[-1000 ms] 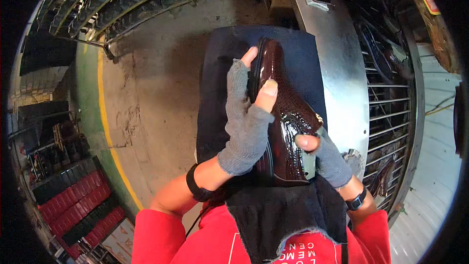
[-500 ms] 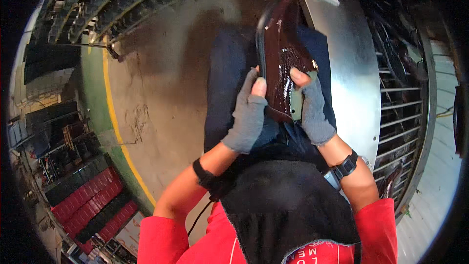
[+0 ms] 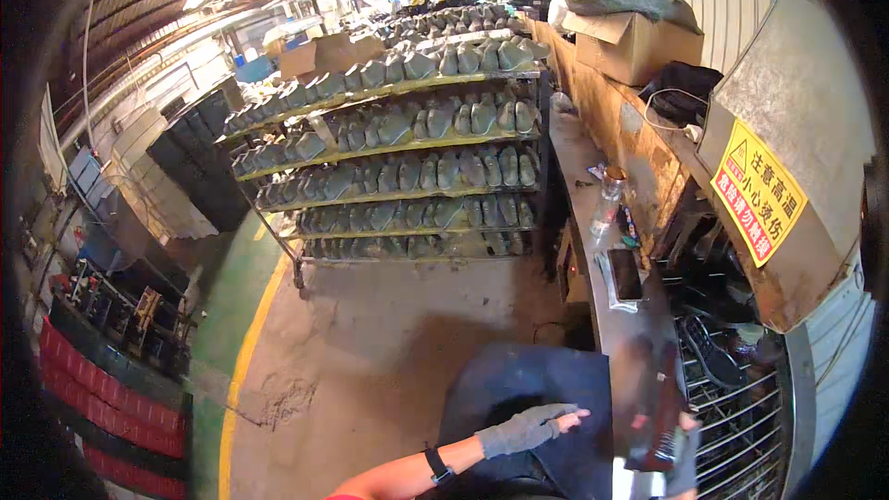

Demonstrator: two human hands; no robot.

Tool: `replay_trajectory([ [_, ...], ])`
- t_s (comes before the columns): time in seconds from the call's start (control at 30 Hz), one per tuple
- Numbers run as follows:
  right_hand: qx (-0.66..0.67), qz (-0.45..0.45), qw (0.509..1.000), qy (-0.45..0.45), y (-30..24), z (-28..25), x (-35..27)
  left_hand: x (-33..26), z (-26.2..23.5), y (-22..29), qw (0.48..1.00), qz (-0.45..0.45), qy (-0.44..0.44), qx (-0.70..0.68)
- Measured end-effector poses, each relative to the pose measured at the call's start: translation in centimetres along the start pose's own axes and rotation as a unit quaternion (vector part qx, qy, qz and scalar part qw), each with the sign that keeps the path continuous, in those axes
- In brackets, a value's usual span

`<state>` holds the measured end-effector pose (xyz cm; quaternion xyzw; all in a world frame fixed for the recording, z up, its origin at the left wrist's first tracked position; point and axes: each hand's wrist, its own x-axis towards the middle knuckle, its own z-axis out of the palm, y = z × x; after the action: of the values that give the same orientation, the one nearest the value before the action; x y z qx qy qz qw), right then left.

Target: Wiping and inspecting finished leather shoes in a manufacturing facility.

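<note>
My right hand (image 3: 683, 463), in a grey fingerless glove, grips a glossy dark reddish-brown shoe (image 3: 662, 417) at the lower right. The shoe is upended lengthwise over the metal bench (image 3: 602, 324) beside the barred rack (image 3: 741, 417), and motion blurs it. Most of the right hand is hidden behind the shoe or smeared. My left hand (image 3: 537, 428), gloved the same way, hovers over my dark-clad lap with its fingers stretched toward the bench. It holds nothing and is apart from the shoe.
A wheeled rack (image 3: 398, 185) of grey-green shoe lasts stands ahead. On the bench lie a phone (image 3: 625, 274) and a clear bottle (image 3: 607, 204). A black shoe (image 3: 711, 352) rests on the bars, below a panel with a yellow warning sign (image 3: 759, 190). Red stacked pieces (image 3: 111, 412) sit at left.
The view has swung up from my lap to the workshop ahead. My left hand has let go of the shoe, while my right hand has carried it rightward over the bench.
</note>
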<state>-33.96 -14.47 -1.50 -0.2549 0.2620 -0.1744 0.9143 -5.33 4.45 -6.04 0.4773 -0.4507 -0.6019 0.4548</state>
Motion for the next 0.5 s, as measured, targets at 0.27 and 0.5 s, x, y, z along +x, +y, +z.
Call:
replay_trajectory([
  [0.27, -0.635, 0.011, 0.614, 0.468, -8.7, -17.4, -18.9, 1.9, -1.1, -4.0, 0.983, -0.017, 0.182, 0.014],
  [0.5, -0.754, -0.217, 0.493, 0.376, -8.1, -15.7, -6.1, 3.5, -1.0, -4.0, 0.976, -0.073, 0.204, 0.010],
])
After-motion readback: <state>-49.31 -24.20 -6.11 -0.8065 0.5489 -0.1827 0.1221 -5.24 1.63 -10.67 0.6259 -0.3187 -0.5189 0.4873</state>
